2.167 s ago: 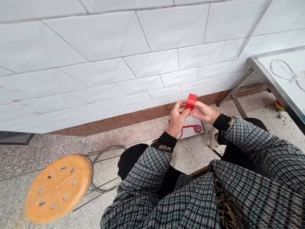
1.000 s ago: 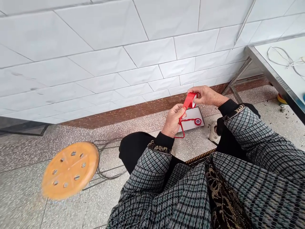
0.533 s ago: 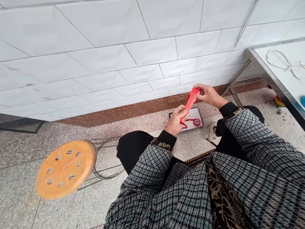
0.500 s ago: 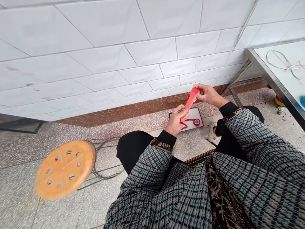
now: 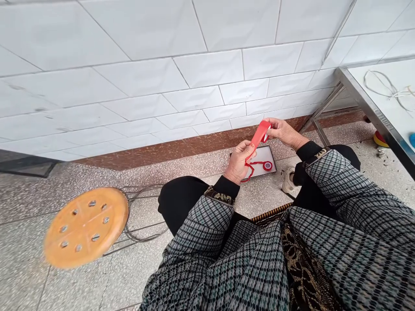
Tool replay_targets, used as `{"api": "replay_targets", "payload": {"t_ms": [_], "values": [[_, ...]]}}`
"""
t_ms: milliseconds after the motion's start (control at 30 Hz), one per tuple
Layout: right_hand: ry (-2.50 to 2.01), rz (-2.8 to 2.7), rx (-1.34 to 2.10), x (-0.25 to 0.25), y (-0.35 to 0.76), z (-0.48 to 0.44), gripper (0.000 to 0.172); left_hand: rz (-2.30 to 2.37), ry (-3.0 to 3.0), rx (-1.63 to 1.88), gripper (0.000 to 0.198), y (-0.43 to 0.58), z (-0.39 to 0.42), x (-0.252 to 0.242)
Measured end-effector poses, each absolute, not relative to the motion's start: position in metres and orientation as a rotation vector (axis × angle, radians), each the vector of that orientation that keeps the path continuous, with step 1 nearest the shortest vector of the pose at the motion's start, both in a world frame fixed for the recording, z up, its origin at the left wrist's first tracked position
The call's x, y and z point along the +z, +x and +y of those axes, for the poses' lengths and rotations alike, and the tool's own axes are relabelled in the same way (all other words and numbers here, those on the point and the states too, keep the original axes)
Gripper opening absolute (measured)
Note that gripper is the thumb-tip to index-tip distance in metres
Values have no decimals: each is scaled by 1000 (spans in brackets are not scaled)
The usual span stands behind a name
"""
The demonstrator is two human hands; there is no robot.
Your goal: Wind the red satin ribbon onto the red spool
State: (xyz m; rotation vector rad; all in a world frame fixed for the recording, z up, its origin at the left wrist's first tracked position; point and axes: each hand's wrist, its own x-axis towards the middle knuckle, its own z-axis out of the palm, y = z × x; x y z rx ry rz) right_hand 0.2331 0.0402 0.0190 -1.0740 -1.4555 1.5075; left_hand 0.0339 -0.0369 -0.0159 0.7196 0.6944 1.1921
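Observation:
My right hand [image 5: 284, 131] grips a roll of red tape [image 5: 265, 128] held up in front of the tiled wall. A red strip of tape [image 5: 256, 139] runs from the roll down to my left hand [image 5: 239, 162], which pinches its lower end. Below that hand a thin twisted red tail [image 5: 249, 172] hangs. On the floor behind lies a white board [image 5: 267, 153] with a second small red roll [image 5: 267, 166] on it.
An orange round stool [image 5: 84, 225] with a wire frame stands at my left. A metal-edged table [image 5: 372, 108] with loose cord on top is at the right. My shoe [image 5: 288, 182] rests by the white board. The tiled wall is close ahead.
My hands went from close together to apart, drawing a strip of tape out of the roll. Over the last half second they hold nearly still.

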Motion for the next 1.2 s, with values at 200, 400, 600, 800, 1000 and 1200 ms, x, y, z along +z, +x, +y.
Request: {"api": "replay_targets", "payload": {"t_ms": [200, 400, 600, 800, 1000, 1200], "values": [[-973, -1203, 1701, 14, 223, 32, 30, 758, 754, 1169, 52, 38, -39, -11], [-972, -991, 1834, -1, 215, 21, 25, 840, 795, 1201, 48, 41, -40, -7], [-993, -957, 1858, -9, 213, 20, 21, 812, 731, 1173, 52, 41, -37, -12], [-988, -956, 1858, -4, 213, 19, 13, 860, 732, 1181, 47, 41, -37, -15], [-1036, -903, 1902, -9, 211, 17, 11, 905, 721, 1212, 35, 40, -36, -18], [-989, -730, 1966, -13, 204, 14, 11, 802, 752, 1138, 46, 36, -32, -20]]}}
